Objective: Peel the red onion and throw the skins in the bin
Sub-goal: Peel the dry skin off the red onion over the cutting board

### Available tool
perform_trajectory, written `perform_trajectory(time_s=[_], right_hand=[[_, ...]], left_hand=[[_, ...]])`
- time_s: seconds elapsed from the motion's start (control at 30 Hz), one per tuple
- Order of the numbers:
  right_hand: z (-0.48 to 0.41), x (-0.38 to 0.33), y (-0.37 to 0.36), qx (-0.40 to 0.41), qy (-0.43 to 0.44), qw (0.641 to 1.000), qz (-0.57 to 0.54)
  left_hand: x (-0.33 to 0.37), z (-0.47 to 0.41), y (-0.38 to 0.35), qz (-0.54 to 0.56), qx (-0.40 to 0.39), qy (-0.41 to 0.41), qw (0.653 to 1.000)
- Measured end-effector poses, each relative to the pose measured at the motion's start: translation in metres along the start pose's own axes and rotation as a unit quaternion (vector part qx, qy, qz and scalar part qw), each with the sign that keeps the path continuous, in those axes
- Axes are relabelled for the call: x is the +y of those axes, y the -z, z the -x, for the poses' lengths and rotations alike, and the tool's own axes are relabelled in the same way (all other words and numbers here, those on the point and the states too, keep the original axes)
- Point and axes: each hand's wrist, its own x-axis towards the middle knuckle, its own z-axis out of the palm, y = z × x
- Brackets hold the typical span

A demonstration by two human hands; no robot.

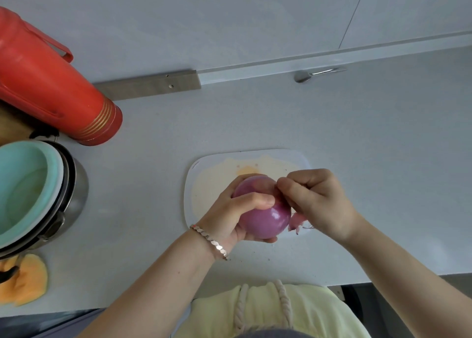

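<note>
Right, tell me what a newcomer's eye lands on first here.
The glossy red onion at centre, gripped by the left hand over a white cutting board while the right hand pinches its loose skin. Next, the big red flask standing at the far left of the counter.

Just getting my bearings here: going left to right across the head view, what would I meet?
Bowl → left hand → onion → right hand, pinching the skin.

Head camera looks straight down, near the countertop (383,143).
</note>
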Motion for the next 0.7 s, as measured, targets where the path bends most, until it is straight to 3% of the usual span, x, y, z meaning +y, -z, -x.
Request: perform_trajectory(time_s=[0.13,0.2,0.27,0.33,0.4,0.57,0.7], right_hand=[[0.004,0.016,-0.006,0.039,0.069,0.997,0.009],[0.005,0.024,-0.01,0.067,0.087,0.993,0.053],[0.003,0.033,-0.012,0.103,0.077,0.99,0.065],[0.001,0.04,-0.013,0.137,0.035,0.989,0.042],[-0.003,0.044,-0.014,0.147,0.014,0.988,0.046],[-0.009,0.055,-0.016,0.165,0.138,0.956,0.2],[-0.01,0.061,-0.015,0.142,0.179,0.939,0.257]], left_hand=[[-0.003,0.002,-0.001,0.013,-0.002,0.019,1.0],[-0.006,0.001,-0.006,0.017,0.034,0.028,0.999],[-0.009,-0.001,-0.012,-0.029,0.102,-0.013,0.994],[-0.011,-0.005,-0.012,-0.204,0.19,-0.121,0.953],[-0.01,-0.009,-0.01,-0.329,0.215,-0.202,0.897],[-0.016,-0.016,-0.008,-0.449,0.217,-0.247,0.831],[-0.02,-0.017,-0.008,-0.494,0.239,-0.251,0.797]])
